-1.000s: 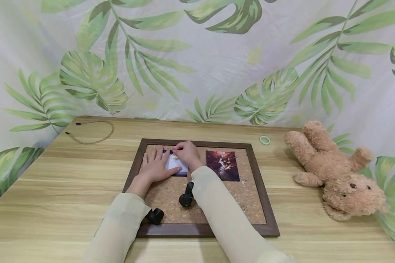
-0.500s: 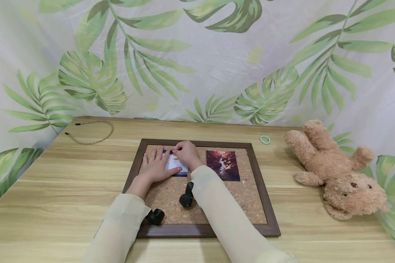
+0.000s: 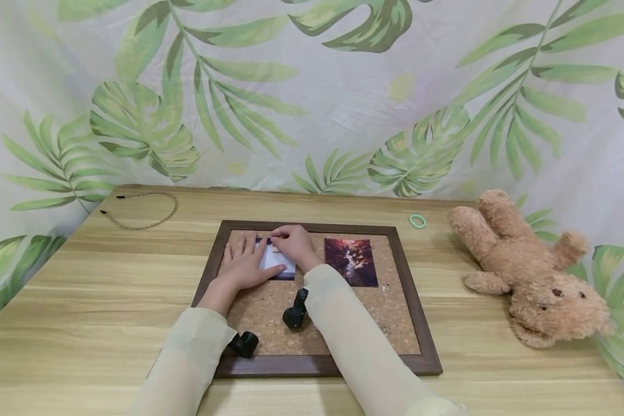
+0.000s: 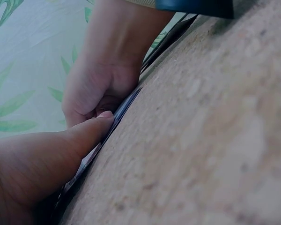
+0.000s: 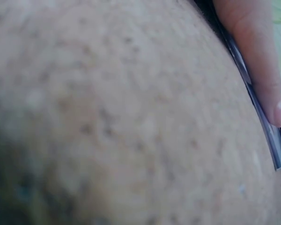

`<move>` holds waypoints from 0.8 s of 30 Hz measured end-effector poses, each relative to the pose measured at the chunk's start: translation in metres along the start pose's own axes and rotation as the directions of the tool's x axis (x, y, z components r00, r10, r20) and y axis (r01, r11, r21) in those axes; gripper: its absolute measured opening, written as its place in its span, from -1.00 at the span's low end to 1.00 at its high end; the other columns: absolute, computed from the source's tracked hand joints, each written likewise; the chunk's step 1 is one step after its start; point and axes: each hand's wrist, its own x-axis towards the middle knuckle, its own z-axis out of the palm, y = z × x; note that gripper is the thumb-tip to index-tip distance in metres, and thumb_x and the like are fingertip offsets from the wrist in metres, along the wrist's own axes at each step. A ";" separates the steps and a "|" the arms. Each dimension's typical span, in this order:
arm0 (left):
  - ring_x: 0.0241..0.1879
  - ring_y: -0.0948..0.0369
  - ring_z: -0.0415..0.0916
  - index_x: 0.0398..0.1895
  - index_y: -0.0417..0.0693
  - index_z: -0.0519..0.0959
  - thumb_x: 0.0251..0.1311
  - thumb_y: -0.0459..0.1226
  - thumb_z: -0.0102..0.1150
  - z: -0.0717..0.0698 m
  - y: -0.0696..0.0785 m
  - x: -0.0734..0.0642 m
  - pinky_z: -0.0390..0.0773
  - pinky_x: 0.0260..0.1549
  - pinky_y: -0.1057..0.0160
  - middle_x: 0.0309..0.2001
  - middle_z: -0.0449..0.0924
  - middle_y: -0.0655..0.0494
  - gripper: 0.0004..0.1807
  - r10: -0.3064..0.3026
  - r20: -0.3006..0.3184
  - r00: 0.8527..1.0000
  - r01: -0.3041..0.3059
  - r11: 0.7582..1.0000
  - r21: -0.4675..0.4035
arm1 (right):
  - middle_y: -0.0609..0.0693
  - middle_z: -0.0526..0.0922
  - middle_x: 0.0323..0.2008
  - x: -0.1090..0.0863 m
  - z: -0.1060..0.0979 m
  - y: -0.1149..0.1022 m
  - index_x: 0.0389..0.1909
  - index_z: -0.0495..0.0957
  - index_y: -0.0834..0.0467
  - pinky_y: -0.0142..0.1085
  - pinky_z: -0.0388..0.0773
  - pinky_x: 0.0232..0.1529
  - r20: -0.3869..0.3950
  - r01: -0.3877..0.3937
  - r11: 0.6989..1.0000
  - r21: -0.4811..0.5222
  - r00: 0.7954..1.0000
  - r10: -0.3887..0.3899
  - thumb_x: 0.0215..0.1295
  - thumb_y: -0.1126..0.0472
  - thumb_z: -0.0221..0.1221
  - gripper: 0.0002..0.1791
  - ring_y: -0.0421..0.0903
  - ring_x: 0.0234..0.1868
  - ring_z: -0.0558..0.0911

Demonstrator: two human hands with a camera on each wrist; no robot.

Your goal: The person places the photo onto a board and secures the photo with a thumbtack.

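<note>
My left hand point(image 3: 244, 268) lies flat with its fingers spread over the left part of a white picture card with a dark blue border point(image 3: 279, 267). Its thumb point(image 4: 86, 136) presses on the card. At the card's top edge, my right hand point(image 3: 295, 245) has its thumb and forefinger pinched together on something small that the fingertips hide. Both hands are over a cork board point(image 3: 312, 323) in a brown wooden frame. A dark red picture point(image 3: 350, 263) lies on the cork to the right, with a small pinkish spot at its top edge.
A brown teddy bear point(image 3: 530, 266) lies on its back at the right of the table. A pale green ring point(image 3: 418, 221) is behind the board, and a thin chain with black ends point(image 3: 145, 225) lies at the back left. Leaf-patterned cloth point(image 3: 343, 104) hangs behind.
Both hands stay at the card. My right fingers shift very slightly at its top edge, and the view drifts a little. Nothing else has moved.
</note>
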 end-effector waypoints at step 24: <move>0.24 -0.14 -0.37 0.29 -0.19 0.00 -0.01 0.24 -0.10 0.003 0.000 0.000 -0.33 0.04 -0.21 0.29 -0.20 -0.24 -0.07 0.005 -0.042 0.999 -0.007 1.000 -0.028 | -0.09 0.55 -0.35 -0.009 -0.010 -0.005 -0.26 0.57 0.10 -0.36 0.37 -0.29 -0.009 -0.032 0.999 -0.022 0.999 0.032 0.23 0.05 -0.02 -0.73 -0.19 -0.32 0.47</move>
